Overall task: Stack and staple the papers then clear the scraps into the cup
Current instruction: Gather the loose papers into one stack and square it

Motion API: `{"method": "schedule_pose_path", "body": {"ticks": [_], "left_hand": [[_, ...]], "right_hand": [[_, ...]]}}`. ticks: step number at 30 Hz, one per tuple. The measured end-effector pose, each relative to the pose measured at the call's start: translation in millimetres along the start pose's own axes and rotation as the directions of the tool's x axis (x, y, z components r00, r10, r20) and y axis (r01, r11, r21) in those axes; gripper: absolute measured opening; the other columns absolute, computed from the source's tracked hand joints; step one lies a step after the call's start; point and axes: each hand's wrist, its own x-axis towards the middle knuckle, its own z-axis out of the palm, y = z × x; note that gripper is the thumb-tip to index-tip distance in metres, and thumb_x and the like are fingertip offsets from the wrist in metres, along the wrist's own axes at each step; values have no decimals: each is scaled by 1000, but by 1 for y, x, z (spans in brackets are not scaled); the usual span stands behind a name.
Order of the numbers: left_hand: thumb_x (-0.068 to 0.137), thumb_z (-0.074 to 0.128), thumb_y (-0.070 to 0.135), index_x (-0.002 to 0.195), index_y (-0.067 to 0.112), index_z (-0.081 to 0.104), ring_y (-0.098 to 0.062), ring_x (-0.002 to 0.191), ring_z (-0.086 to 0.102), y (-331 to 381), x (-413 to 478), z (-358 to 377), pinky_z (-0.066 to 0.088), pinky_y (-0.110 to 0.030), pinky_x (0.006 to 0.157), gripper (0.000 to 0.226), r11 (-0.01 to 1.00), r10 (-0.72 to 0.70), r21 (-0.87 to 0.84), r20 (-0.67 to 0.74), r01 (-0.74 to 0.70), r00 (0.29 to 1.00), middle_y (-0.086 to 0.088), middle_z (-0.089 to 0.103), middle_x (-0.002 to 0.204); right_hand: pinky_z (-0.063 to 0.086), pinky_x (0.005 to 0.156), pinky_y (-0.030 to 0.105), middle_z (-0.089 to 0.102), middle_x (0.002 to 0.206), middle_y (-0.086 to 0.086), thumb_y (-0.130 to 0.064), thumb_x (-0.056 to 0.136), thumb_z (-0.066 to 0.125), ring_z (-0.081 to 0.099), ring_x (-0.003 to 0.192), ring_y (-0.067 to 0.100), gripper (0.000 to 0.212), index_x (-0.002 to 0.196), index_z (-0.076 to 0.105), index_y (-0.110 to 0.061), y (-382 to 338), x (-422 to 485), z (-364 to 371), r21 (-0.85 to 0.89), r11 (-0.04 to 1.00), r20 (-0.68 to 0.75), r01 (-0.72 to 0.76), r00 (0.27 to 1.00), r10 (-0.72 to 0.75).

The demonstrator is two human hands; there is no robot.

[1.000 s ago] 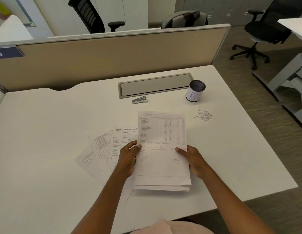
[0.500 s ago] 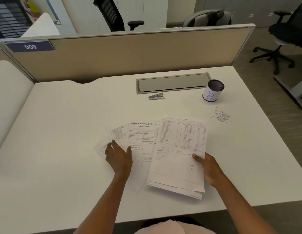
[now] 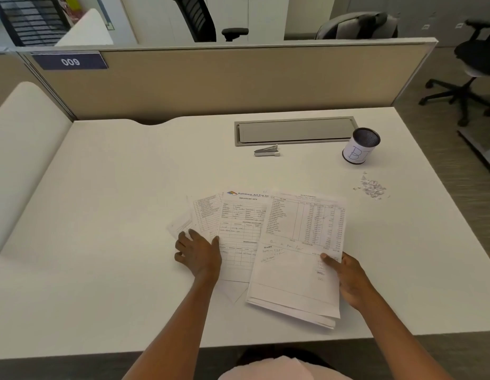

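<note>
White table carries all items. Right hand pinches the gathered stack at its right edge, long axis running away from the person. Left hand lies open, flat on the fanned loose sheets. Stapler lies crosswise near the cup; scraps lie in front of the cup.

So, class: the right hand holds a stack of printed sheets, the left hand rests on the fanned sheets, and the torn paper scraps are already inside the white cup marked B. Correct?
Not quite. The head view shows the torn white paper scraps lying on the white desk, just in front of the white cup marked B, not inside it. The rest stands: the right hand holds the stack of printed sheets, the left hand rests on the fanned sheets.
</note>
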Motion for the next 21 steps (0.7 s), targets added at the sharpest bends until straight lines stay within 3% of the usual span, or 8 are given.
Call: {"method": "schedule_pose_path", "body": {"ticks": [9, 21], "left_hand": [[93, 78, 35, 143, 7, 52, -40, 145, 31, 0, 7, 1, 25, -57, 117, 63, 997, 2, -76, -3, -3, 1000, -18, 38, 157], [84, 86, 19, 135, 6, 56, -40, 139, 37, 12, 18, -7, 30, -53, 115, 60, 964, -133, -224, 51, 141, 990, -20, 44, 145]], "right_hand": [[56, 99, 53, 78, 118, 3, -10, 95, 70, 73, 109, 30, 25, 117, 71, -21, 4, -4, 4, -23, 1000, -3, -2, 1000, 2], [59, 91, 46, 78, 117, 1, -10, 94, 71, 74, 109, 29, 30, 122, 70, -18, 7, -1, 8, -16, 1000, -7, -2, 1000, 2]]}}
